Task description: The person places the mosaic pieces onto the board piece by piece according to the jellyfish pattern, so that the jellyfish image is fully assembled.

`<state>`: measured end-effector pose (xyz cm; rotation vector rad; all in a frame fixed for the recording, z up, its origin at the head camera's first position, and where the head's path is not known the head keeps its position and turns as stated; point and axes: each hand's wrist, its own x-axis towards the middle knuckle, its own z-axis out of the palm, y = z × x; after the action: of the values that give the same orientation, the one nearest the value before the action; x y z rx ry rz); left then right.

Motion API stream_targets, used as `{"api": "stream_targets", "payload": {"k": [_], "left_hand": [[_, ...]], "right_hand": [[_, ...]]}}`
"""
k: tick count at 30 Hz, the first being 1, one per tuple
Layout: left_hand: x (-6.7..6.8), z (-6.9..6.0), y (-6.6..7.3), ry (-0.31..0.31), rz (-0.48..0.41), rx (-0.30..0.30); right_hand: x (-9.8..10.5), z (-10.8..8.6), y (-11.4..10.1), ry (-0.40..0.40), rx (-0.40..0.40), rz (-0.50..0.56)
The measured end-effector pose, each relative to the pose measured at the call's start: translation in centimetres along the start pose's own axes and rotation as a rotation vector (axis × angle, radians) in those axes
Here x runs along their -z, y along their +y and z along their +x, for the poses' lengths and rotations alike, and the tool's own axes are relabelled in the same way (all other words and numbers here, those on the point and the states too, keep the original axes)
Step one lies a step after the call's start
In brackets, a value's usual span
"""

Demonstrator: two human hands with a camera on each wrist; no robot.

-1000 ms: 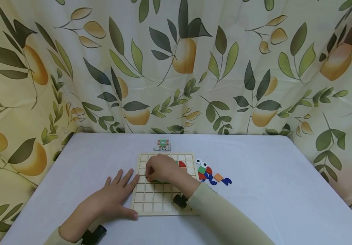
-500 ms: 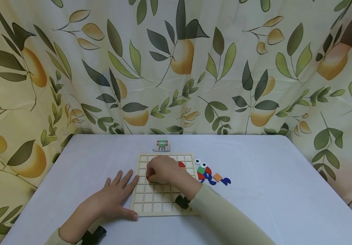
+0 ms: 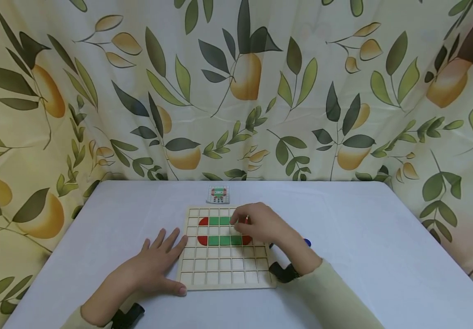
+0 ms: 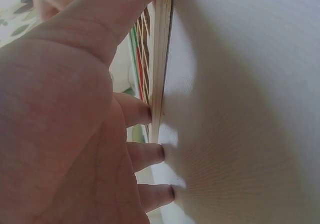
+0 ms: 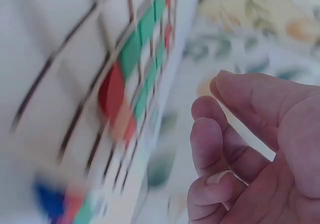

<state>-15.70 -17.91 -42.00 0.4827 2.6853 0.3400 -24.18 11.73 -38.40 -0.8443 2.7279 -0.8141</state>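
A wooden grid board [image 3: 211, 277] lies on the white table. Two rows on it hold green square tiles [image 3: 225, 241] with red rounded pieces [image 3: 202, 240] at the ends; my right hand covers part of the upper row. My left hand [image 3: 151, 265] rests spread at the board's left side. In the left wrist view, its thumb and fingers [image 4: 145, 154] lie along the board's edge. Above the board's right part is my right hand [image 3: 263, 224], its fingers loosely bent. The right wrist view shows a gap between thumb and fingers [image 5: 207, 139], with nothing held.
A small picture card [image 3: 218, 194] lies behind the board. Loose pieces are right of the board, mostly hidden by my right arm; a blue piece [image 3: 307, 242] shows past it. A leaf-and-fruit patterned curtain [image 3: 228, 137] hangs behind and beside the table.
My right hand has moved from the board's left part to its right, uncovering the red and green pieces. It now covers most of the loose pieces. The left hand has stayed put.
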Motion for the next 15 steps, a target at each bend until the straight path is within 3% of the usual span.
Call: {"api": "stream_targets", "payload": {"k": [6, 10, 15], "left_hand": [[-0.3, 0.2, 0.0, 0.013, 0.003, -0.006], [-0.5, 0.2, 0.4, 0.047, -0.004, -0.025], [-0.6, 0.4, 1.2, 0.082, -0.025, -0.013]], "right_hand": [[3.3, -4.4, 5.4, 0.082, -0.184, 0.046], [4.7, -6.7, 8.4, 0.045, -0.279, 0.012], [5.2, -7.6, 9.8, -0.024, -0.317, -0.007]]}}
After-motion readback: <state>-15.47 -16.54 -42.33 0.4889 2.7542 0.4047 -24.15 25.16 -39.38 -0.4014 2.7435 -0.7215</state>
